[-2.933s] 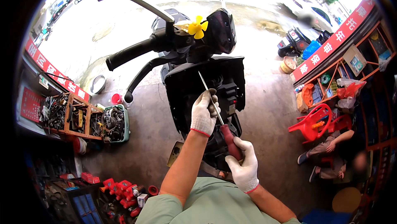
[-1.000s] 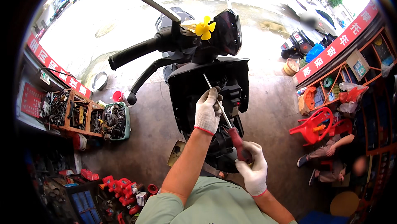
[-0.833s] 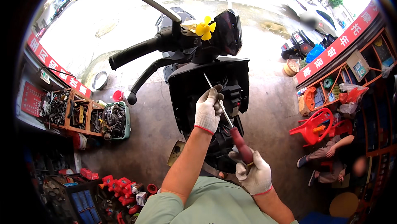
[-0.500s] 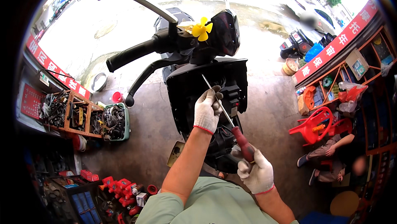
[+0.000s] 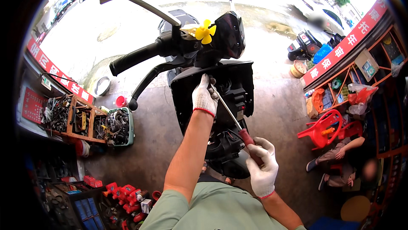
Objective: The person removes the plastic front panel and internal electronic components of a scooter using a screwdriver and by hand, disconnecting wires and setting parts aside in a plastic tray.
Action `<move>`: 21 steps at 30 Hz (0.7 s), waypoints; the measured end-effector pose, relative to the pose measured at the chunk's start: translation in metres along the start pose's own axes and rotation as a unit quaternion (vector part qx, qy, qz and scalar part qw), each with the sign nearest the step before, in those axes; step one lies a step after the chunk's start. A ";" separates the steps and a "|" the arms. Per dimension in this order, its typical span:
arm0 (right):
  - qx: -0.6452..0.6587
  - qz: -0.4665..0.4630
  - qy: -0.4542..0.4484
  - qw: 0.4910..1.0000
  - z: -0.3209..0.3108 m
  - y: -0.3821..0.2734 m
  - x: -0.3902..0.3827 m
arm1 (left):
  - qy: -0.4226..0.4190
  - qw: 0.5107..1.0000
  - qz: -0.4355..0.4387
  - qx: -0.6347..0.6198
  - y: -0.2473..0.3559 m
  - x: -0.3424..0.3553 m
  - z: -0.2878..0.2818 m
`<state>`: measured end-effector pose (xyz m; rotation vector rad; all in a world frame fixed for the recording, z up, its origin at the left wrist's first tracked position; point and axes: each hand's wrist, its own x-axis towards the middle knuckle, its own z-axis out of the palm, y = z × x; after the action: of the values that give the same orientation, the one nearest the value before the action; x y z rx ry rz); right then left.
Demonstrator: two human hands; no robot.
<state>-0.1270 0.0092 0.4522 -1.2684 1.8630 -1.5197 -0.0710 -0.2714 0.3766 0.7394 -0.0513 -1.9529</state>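
A scooter front stands before me, its black inner panel exposed with wires and parts inside. My right hand, in a white knit glove, is closed on the dark red handle of a long screwdriver. The steel shaft slants up and left into the panel's upper part. My left hand, gloved too, has its fingers closed at the shaft's far end, just under the panel's top edge. The fingers hide the screwdriver's tip and whatever it touches.
Above the panel are the handlebar grip, a lever, a mirror and a yellow pinwheel. Tool bins stand at left, red bottles lower left. At right, a person sits near a red chair and shelves.
My left hand has slid up the shaft, away from me, toward the tip at the panel's top. My right hand has shifted its fingers on the handle and moved slightly.
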 end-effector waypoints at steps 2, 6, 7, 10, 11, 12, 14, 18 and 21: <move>-0.040 -0.039 -0.007 0.998 0.000 0.002 -0.001 | -0.001 1.000 0.012 0.013 0.001 -0.001 -0.002; 0.015 0.004 0.054 0.998 -0.013 -0.005 -0.003 | -0.008 0.999 0.015 0.027 -0.005 -0.005 -0.007; 0.026 -0.021 0.067 0.997 -0.020 0.000 -0.003 | 0.000 1.000 0.012 0.027 -0.006 -0.009 -0.009; 0.182 0.046 0.163 0.969 -0.042 -0.009 -0.007 | -0.008 1.000 -0.016 -0.012 -0.012 -0.016 -0.033; 0.217 0.030 0.193 0.956 -0.050 -0.009 -0.006 | 0.013 0.999 -0.028 -0.032 -0.014 -0.016 -0.042; 0.225 0.007 0.212 0.951 -0.060 -0.005 -0.004 | 0.012 0.999 -0.032 -0.037 -0.016 -0.013 -0.054; 0.217 -0.045 0.250 0.943 -0.085 -0.001 0.001 | 0.025 0.999 -0.031 -0.015 -0.019 -0.014 -0.056; 0.237 -0.065 0.261 0.934 -0.114 -0.010 0.036 | -0.002 0.999 -0.036 0.003 -0.017 -0.006 -0.051; 0.119 0.039 0.165 0.978 -0.104 0.005 0.070 | -0.002 0.999 0.018 0.042 -0.005 -0.014 -0.023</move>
<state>-0.2443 0.0066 0.4957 -0.8659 1.8258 -1.9367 -0.0585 -0.2511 0.3626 0.7832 -0.1494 -1.9270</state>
